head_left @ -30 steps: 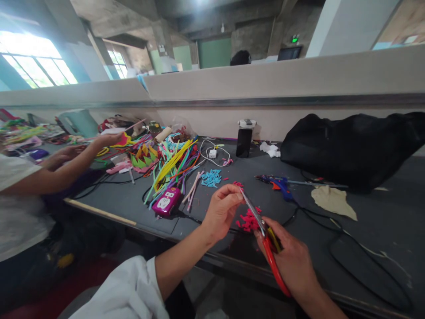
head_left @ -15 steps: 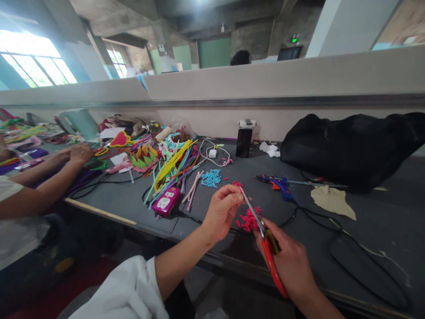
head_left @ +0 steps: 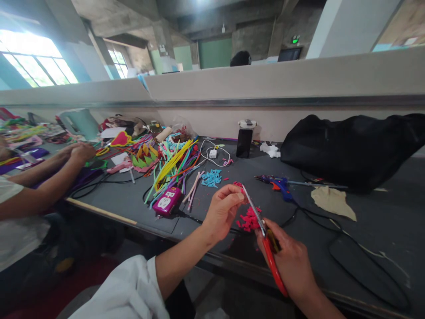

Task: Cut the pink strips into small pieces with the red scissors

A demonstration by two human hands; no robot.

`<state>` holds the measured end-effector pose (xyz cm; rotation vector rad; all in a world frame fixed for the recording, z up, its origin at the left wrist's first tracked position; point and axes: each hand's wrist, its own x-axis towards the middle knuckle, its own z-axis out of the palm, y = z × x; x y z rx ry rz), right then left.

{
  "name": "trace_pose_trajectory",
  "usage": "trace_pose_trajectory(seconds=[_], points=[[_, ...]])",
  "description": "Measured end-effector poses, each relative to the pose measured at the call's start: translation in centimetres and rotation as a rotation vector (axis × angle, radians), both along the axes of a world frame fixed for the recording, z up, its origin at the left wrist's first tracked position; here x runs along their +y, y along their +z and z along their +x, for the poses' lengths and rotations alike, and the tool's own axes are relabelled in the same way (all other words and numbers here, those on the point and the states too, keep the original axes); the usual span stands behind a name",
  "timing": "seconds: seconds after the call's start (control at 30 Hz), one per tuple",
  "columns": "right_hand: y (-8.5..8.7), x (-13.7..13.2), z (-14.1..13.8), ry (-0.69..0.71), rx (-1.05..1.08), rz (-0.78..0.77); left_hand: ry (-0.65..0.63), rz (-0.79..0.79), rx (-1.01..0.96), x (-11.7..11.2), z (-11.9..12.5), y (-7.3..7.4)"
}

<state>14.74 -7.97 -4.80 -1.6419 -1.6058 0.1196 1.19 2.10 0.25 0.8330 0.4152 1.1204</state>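
The red-handled scissors (head_left: 264,239) were gripped in the right hand (head_left: 288,261), blades angled up toward the left hand (head_left: 223,212), whose fingertips pinched a small pink scrap (head_left: 239,191) at the blade tips. Both hands hovered over the near edge of the dark table (head_left: 133,199). Just beneath lay a heap of pink cuttings (head_left: 249,219). Farther off were blue cuttings (head_left: 211,177), a glue gun (head_left: 280,184), a magenta power strip (head_left: 167,200) and a bundle of coloured pipe cleaners (head_left: 172,166). A co-worker's hands (head_left: 78,151) rested at the far left.
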Motion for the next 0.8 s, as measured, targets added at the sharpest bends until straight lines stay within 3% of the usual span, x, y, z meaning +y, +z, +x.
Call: trace_pose_trajectory(seconds=[0.2, 0.4, 0.63, 0.8], points=[[0.3, 0.2, 0.7, -0.048, -0.008, 0.053, -0.032, 0.016, 0.051, 0.2, -0.1, 0.3], [1.4, 0.2, 1.4, -0.086, 0.095, 0.059, -0.303, 0.022, 0.36, 0.1, -0.1, -0.5], [1.0, 0.4, 2.0, -0.021, 0.222, -0.013, -0.378, 0.401, 0.747, -1.0, 0.3, -1.0], [0.7, 0.4, 1.9, 0.009, 0.255, -0.064, -0.319, 0.481, 0.876, -1.0, 0.2, -0.9]])
